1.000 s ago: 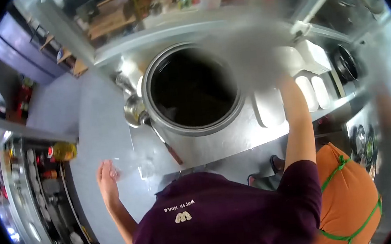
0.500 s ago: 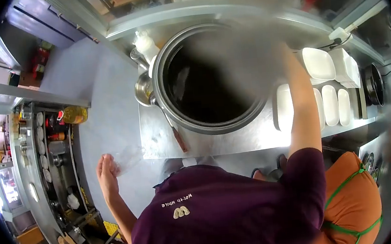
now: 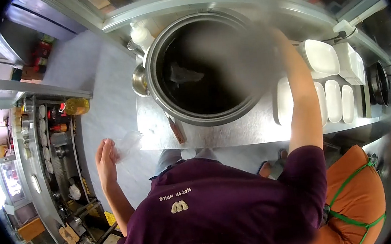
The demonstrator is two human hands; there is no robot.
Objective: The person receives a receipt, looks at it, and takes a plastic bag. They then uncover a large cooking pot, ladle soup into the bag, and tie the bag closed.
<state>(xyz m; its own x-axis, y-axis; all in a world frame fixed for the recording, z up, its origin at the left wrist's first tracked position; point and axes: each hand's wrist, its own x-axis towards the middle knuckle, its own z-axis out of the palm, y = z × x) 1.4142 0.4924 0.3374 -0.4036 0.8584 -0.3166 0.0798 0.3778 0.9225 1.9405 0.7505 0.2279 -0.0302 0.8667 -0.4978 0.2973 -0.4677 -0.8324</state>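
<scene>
My left hand (image 3: 107,154) is out to the left, away from the counter, with its fingers closed on a clear plastic bag (image 3: 129,144). My right arm reaches over the right side of a big dark round pot (image 3: 160,99). A grey smear across the view hides most of my right hand (image 3: 283,45), so its fingers and anything in them do not show. Dark liquid appears to fill the pot, and a greyish patch (image 3: 184,75), a floating piece or a reflection, shows at its left. A wooden handle (image 3: 176,131) sticks out below the pot's rim.
White dishes (image 3: 322,58) stand in stacks on the steel counter (image 3: 243,134), right of the pot. Left of the pot are a metal bowl (image 3: 139,82) and a white bottle (image 3: 141,37). Someone in orange clothing (image 3: 353,191) is close by on my right.
The view has shifted slightly, and the pot sits a little higher and further left. The greyish patch in it looks larger and clearer. My left hand still holds the bag.
</scene>
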